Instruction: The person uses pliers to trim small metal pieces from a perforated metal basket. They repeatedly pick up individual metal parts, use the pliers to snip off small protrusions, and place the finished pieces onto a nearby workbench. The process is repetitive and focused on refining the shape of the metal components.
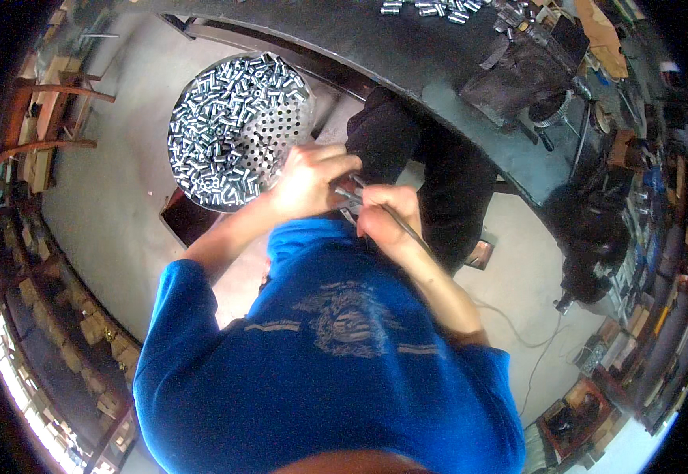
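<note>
My right hand (391, 217) is closed round a grey metal caliper (351, 194), its jaws towards my left hand and its thin bar slanting back beneath my fingers. My left hand (308, 180) is right beside the jaws, its fingers curled together; whatever they pinch is hidden. Both hands are in front of my blue shirt, over my lap. Just beyond my left hand stands a round metal basket (309, 118) with a perforated bottom. Many short, shiny metal cylinders (206, 134) fill its left and far parts, leaving holes showing near my hand.
A dark workbench (407, 63) runs across the far side, with more metal cylinders (450, 8) and a dark machine fixture (513, 75) on it. Crowded shelves line the left (67, 332) and right. A cable (509, 320) lies on the floor to the right.
</note>
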